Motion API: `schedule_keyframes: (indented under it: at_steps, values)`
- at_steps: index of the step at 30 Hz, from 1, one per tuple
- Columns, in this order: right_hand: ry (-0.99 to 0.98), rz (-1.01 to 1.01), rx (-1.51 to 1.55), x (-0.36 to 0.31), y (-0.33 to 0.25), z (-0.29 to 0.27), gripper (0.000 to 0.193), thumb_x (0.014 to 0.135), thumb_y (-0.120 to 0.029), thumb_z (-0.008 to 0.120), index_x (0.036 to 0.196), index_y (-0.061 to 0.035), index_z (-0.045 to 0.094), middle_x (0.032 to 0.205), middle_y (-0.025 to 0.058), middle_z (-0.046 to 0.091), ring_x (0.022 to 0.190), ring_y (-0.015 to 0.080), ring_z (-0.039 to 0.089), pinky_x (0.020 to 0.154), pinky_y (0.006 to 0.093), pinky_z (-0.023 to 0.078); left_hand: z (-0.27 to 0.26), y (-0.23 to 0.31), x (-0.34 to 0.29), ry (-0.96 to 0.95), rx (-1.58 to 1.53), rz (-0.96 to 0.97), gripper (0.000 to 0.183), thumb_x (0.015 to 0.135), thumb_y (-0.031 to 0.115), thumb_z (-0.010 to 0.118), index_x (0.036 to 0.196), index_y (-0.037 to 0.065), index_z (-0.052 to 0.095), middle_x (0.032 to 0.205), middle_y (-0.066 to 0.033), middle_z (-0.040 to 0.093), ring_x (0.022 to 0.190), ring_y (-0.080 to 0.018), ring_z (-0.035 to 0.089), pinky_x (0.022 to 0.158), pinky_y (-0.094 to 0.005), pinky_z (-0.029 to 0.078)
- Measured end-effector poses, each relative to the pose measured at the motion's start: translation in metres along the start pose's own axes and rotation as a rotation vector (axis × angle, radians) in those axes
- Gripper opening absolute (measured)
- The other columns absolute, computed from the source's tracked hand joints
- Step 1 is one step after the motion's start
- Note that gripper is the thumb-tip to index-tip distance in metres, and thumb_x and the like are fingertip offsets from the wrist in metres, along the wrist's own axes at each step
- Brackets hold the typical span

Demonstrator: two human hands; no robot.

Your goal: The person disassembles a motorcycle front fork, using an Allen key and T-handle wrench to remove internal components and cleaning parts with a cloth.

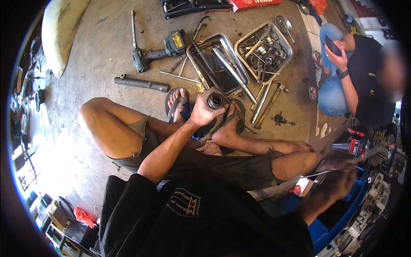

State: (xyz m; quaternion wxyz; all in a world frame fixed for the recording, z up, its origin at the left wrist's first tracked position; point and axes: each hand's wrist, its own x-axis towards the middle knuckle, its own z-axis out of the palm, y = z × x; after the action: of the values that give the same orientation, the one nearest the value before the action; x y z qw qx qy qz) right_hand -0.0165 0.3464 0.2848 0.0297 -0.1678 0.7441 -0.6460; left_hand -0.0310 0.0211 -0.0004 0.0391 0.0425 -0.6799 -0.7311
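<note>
I sit on the concrete floor with knees spread and sandalled feet together. My left hand (204,109) is closed around a short dark metal cylinder (215,100), its open end facing up, held just above my feet. My right hand (340,180) is blurred at the far right, over a blue crate (329,233). It grips a thin metal rod-like tool (364,157). In front of my feet stands a metal tray (201,47) holding long chrome tubes (229,68) and a black coil spring (207,64).
A second tray (287,43) holds several sockets and wrenches. A cordless drill (160,53), a dark tube (141,82), loose rods and a hammer (272,103) lie on the floor. Another person (355,77) crouches at the right, holding a phone.
</note>
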Motion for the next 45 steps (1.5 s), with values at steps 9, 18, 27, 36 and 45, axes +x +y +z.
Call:
schedule_keyframes:
  at_steps: [9,18,27,36,45]
  values:
    - [-0.297,0.719,-0.002,-0.092,0.108,0.142,0.026,0.101,-0.024,0.046,0.105,-0.0003,0.055,0.084,0.0115,0.061,0.077,0.0174,0.061,0.074,0.0320,0.050,-0.015,-0.005,-0.002,0.083,-0.084,-0.025,0.027,0.069,0.011,0.077,0.089,0.000,0.062,0.086,-0.0101,0.065,0.078,-0.0182,0.062,0.075,-0.0321,0.050]
    - [-0.384,0.850,-0.249,-0.106,0.084,0.101,0.039,0.098,-0.013,0.051,0.135,-0.0054,0.046,0.088,0.0086,0.060,0.071,0.0136,0.058,0.060,0.0281,0.048,-0.034,-0.009,-0.004,0.137,-0.177,-0.070,0.032,0.070,0.014,0.076,0.094,-0.001,0.062,0.086,-0.0067,0.064,0.080,-0.0136,0.059,0.077,-0.0305,0.049]
    - [-0.812,0.160,-0.810,-0.013,0.034,0.093,0.055,0.090,-0.001,0.055,0.143,-0.0031,0.040,0.087,0.0074,0.057,0.067,0.0136,0.054,0.057,0.0259,0.048,-0.039,-0.008,-0.004,0.184,-0.079,0.042,0.032,0.070,0.016,0.078,0.093,0.001,0.062,0.083,-0.0093,0.064,0.079,-0.0193,0.061,0.077,-0.0323,0.048]
    - [-0.782,0.232,-0.997,0.018,-0.006,0.085,0.046,0.088,-0.004,0.060,0.133,-0.0061,0.053,0.087,0.0164,0.062,0.074,0.0301,0.062,0.070,0.0387,0.050,-0.039,-0.013,0.001,0.178,-0.134,-0.011,0.035,0.070,0.016,0.080,0.096,-0.001,0.062,0.085,-0.0062,0.066,0.080,-0.0133,0.059,0.077,-0.0303,0.049]
    - [-0.827,0.419,-1.039,0.024,-0.025,0.092,0.046,0.088,-0.012,0.062,0.133,-0.0189,0.055,0.081,0.0142,0.060,0.067,0.0348,0.061,0.062,0.0429,0.049,-0.039,-0.016,0.003,0.174,-0.089,-0.004,0.030,0.069,0.012,0.077,0.092,0.000,0.062,0.088,-0.0083,0.065,0.083,-0.0148,0.060,0.078,-0.0307,0.048]
